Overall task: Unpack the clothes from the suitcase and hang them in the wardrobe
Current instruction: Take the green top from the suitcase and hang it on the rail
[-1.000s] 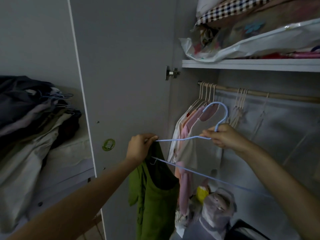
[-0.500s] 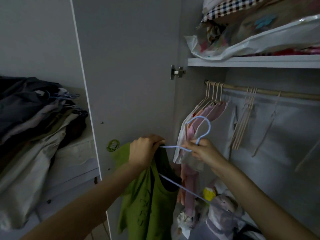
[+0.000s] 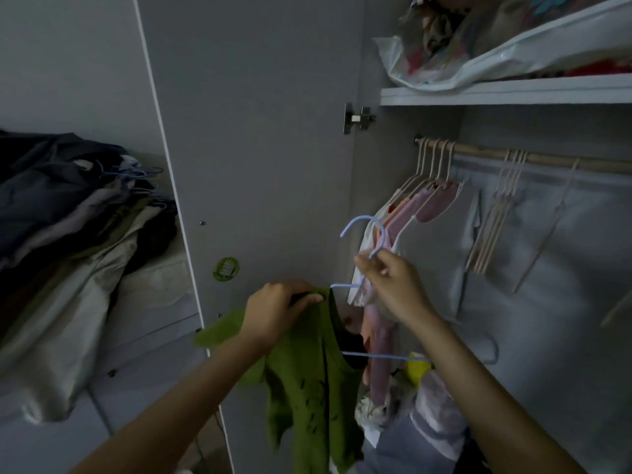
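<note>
1. at lower centre, the left hand [image 3: 273, 311] pinches the green shirt [image 3: 307, 381] shoulder, seating it on the blue hanger [image 3: 371, 355].
2. the right hand [image 3: 393, 285] pinches the hanger's neck, steadying it below the rail [image 3: 547, 160].

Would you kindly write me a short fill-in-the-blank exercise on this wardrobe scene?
1. The right hand holds a hanger coloured ____.
2. The left hand grips a top coloured ____.
3. Pale hangers hang from the wooden ____.
4. The plastic bag lies on the ____.

Missing: blue; green; rail; shelf
</note>
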